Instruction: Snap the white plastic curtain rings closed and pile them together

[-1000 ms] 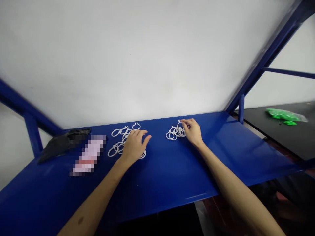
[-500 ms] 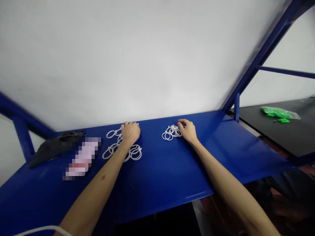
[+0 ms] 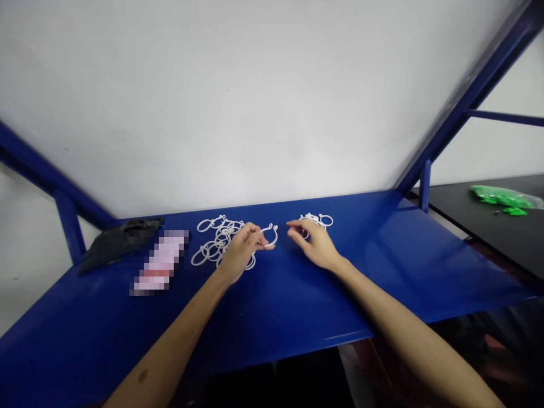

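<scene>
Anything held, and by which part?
The left grip holds a white ring by its curve, away from the knobbed ends; the right grip holds nothing visible.

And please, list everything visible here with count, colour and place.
Flat smooth table: 1, blue, centre
Straight bars: several, blue, both sides
Plain wall: 1, white, behind
Flat tabletop: 1, black, far right
Clear plastic bag with green pieces: 1, clear, on tabletop
Crumpled plastic bag: 1, black, table's left
Pixelated patch: 1, lilac-red, beside black bag
Thin overlapping rings: many, white, by left hand
Other thin rings: several, white, partly behind right hand
Open thin ring: 1, white, between hands
Left hand: 1, bare, pinching open ring
Right hand: 1, bare, fingers apart
</scene>
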Demonstrator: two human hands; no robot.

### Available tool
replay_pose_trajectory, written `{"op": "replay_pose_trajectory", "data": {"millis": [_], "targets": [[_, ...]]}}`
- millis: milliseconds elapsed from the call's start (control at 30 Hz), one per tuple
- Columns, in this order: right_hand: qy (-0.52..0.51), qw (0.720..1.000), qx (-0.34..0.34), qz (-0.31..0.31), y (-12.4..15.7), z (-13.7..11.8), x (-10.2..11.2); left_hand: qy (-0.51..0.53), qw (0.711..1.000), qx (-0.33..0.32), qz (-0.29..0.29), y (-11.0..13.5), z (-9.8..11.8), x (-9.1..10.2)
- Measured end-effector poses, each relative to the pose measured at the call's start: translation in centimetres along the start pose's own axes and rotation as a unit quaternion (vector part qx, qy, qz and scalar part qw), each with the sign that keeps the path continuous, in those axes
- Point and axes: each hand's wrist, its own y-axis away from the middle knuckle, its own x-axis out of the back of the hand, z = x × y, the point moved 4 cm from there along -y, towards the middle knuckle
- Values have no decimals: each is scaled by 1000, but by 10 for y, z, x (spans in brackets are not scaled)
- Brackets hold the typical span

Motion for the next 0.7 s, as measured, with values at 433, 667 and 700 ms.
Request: {"op": "replay_pose_trajectory", "data": {"millis": [433,667,700], "targets": [[-94,993,20,-68,16,-48,-18,-21,997,9,-79,14,-19,-20],[-88,996,28,-5,16,-42,-16,-29,996,-16,-84,13,-19,-22],[-81,996,30,3,15,-43,-15,-29,997,-22,-68,13,-17,-20]]}}
